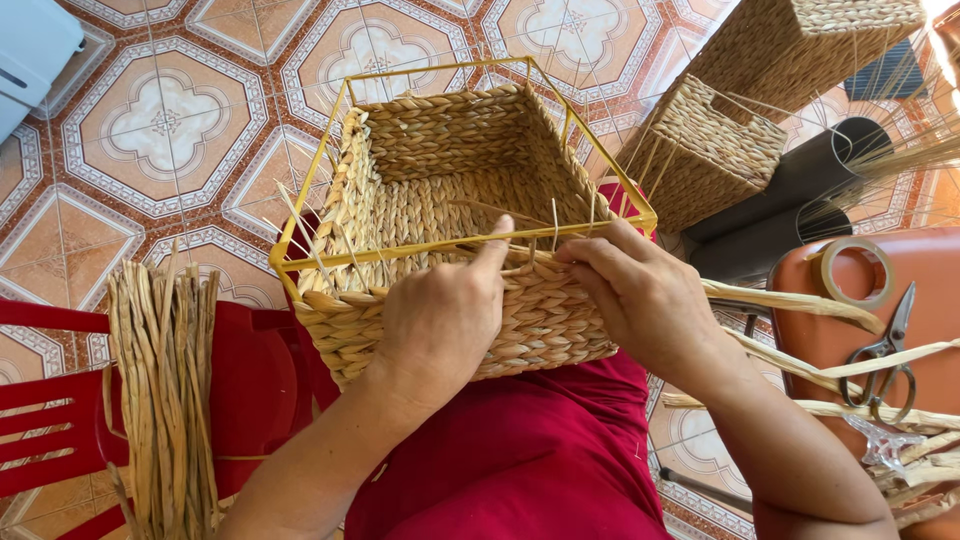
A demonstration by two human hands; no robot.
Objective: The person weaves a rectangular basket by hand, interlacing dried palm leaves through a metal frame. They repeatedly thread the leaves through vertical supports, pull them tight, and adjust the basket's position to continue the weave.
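Observation:
A square woven straw basket [440, 190] on a yellow wire frame [300, 262] rests on my lap, tilted with its opening facing away from me. My left hand [440, 320] presses on the near wall, thumb up against the frame's top wire. My right hand [635, 295] pinches a straw strand [800, 300] at the near rim, close to the left thumb. The strand trails off to the right over my forearm.
A bundle of dried straw [165, 380] lies on a red plastic chair [50, 420] at left. Two finished woven baskets [715, 150] stand at upper right by black tubes [800, 200]. An orange stool [930, 290] holds a tape roll [855, 270] and scissors [885, 350]. Patterned floor tiles surround everything.

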